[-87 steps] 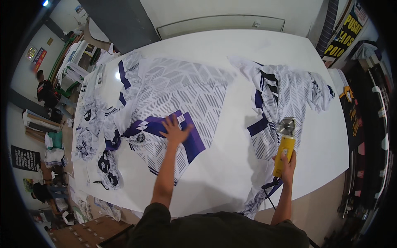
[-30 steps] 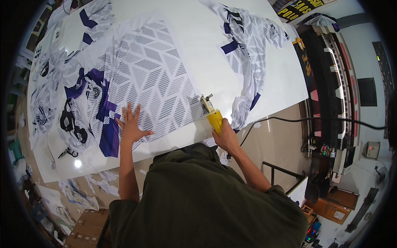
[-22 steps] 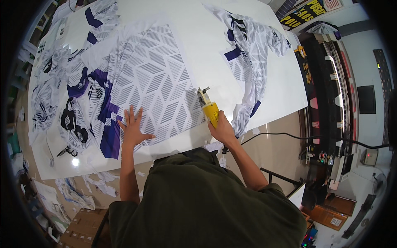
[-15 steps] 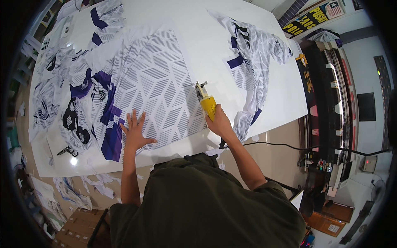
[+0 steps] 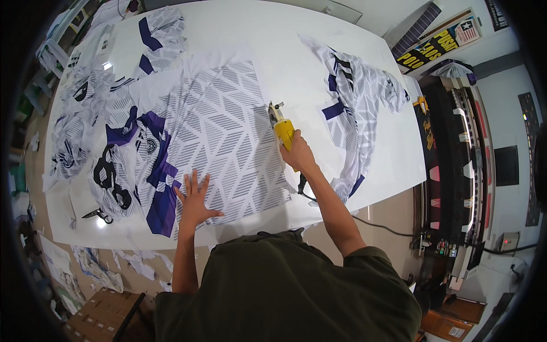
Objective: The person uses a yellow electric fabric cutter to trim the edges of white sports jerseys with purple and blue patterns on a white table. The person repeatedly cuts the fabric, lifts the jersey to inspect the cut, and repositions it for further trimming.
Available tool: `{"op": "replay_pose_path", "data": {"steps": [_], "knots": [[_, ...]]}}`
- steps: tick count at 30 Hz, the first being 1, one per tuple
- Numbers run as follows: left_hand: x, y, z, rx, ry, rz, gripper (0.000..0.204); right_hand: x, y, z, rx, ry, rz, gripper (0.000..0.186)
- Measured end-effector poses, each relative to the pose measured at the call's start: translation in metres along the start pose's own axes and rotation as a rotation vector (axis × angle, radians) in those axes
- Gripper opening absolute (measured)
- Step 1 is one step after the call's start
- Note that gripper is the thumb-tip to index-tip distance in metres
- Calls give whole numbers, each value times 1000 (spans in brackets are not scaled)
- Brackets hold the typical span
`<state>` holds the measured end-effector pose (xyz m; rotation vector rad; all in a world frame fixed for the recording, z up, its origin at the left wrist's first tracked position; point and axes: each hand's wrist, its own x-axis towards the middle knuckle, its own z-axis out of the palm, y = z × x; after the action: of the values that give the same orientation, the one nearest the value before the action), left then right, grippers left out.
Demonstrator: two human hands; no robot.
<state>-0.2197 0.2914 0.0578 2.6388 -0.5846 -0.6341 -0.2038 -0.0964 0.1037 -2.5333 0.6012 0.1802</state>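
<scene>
Spread flat on the white table is a white fabric panel [image 5: 228,131] with grey hatched shapes. My left hand [image 5: 196,200] presses on its near left part, fingers spread. My right hand [image 5: 298,153] is wrapped round a yellow electric rotary fabric cutter [image 5: 282,130], whose metal head stands at the panel's right edge. The cutter's black cord [image 5: 376,226] trails off to the right. Left of the panel lie purple and white fabric pieces [image 5: 161,205], close to my left hand. The blade's contact with the cloth is too small to make out.
Black-handled scissors [image 5: 98,215] lie near the table's [image 5: 273,28] left front corner. Crumpled printed fabric [image 5: 71,151] covers the left side, and another printed piece [image 5: 359,108] lies at right. White scraps [image 5: 137,263] litter the floor by a cardboard box [image 5: 102,313]. Shelving [image 5: 450,165] stands at far right.
The cutter in my right hand has moved farther up along the panel's right edge, away from me. The view has shifted slightly. My left hand stays spread on the fabric.
</scene>
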Motion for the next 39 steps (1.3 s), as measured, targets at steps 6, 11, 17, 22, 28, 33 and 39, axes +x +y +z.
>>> {"op": "replay_pose_path", "data": {"steps": [6, 11, 17, 22, 28, 33, 39], "knots": [[0, -1, -1, -27, 0, -5, 143, 52, -18, -3, -19, 10, -34, 52], [1, 4, -11, -29, -36, -36, 142, 94, -36, -6, -4, 44, -75, 52], [2, 5, -13, -41, -31, -25, 142, 147, -54, -10, -38, 6, -36, 53], [4, 5, -14, -47, -13, -31, 141, 193, -66, -10, -37, 35, -74, 57], [6, 7, -18, -55, -21, -45, 139, 253, -87, -16, -18, 39, -101, 59], [4, 3, -12, -39, -8, -48, 139, 312, -111, -14, -38, 34, -138, 62], [-1, 10, -28, 13, -62, -32, 115, 399, -120, -25, -49, 136, -136, 70]]}}
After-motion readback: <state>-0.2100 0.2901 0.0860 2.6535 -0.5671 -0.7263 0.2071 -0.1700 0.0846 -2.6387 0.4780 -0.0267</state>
